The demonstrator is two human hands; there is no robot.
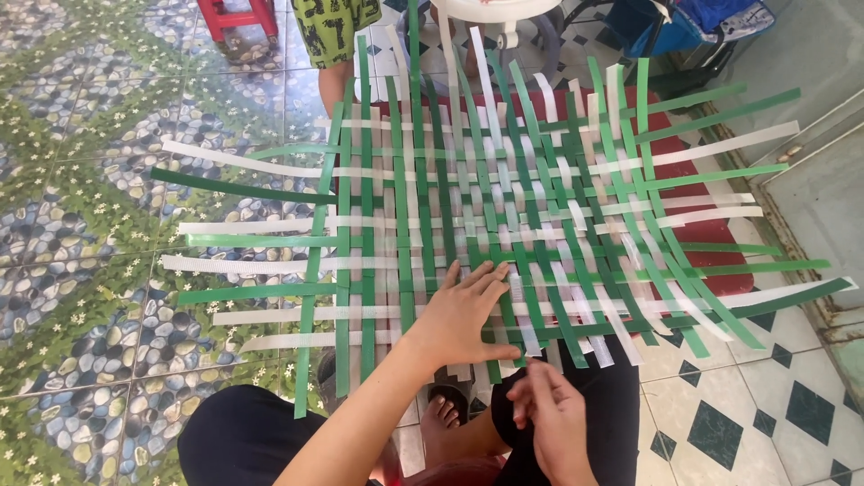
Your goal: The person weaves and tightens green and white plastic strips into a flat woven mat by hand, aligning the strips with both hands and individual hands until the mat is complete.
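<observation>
The tiled floor [81, 297] fills most of the view, patterned with pebbles and small flowers on the left and with white tiles bearing dark diamonds on the right. Over it lies a wide woven mat [504, 225] of flat green and white strips, its loose ends sticking out on every side; it spans the middle of the picture and reaches across the person's lap at the near edge. A red surface shows beneath its far and right-hand parts. At the top edge stand a red stool [238, 16] and another person's leg below a patterned garment [335, 31].

The left hand [463, 317] rests flat on the near part of the weave, palm down, fingers [486, 277] spread apart and pressing on the crossed strips. The right hand [551, 416] is just beside it, lower and nearer the body, at the mat's near edge; its fingers [531, 382] are drawn together as if pinching a white strip end [529, 340], though motion blur leaves the exact grip unclear. A bare foot [441, 416] shows below the two hands
</observation>
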